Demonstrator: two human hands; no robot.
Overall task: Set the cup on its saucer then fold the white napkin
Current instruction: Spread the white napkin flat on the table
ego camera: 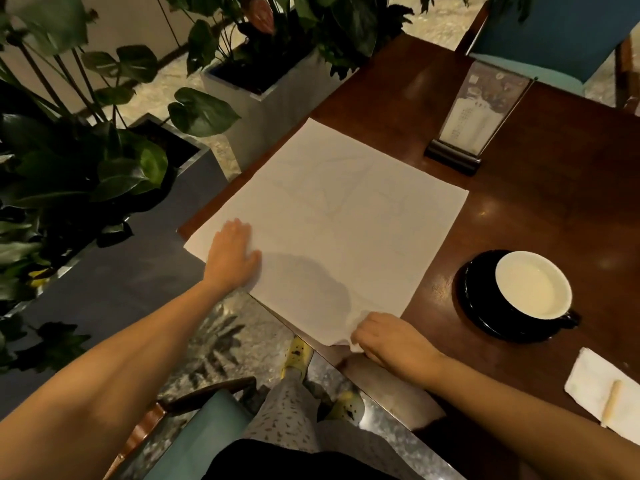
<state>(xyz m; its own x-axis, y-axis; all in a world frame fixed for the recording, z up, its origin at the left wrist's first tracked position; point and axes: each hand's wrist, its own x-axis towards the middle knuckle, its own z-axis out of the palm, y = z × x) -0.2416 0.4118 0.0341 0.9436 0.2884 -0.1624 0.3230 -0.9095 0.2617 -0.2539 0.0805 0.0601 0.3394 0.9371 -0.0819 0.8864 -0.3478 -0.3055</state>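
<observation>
**Cup on saucer; right hand has the napkin's near corner for the first fold**

The white napkin point(332, 216) lies spread on the desk point(554, 188), reaching forward and away from both hands. Its near edge runs from one hand to the other. The left hand point(232, 258) rests flat on the left corner with fingers straight, pinning it. The right hand point(388, 337) pinches the crumpled near corner, apparently with the thumb beneath, though the cloth hides it. The fold likely goes forward to the far edge. The cup point(533, 285) sits on its saucer point(474, 296), just right of the right hand.
</observation>
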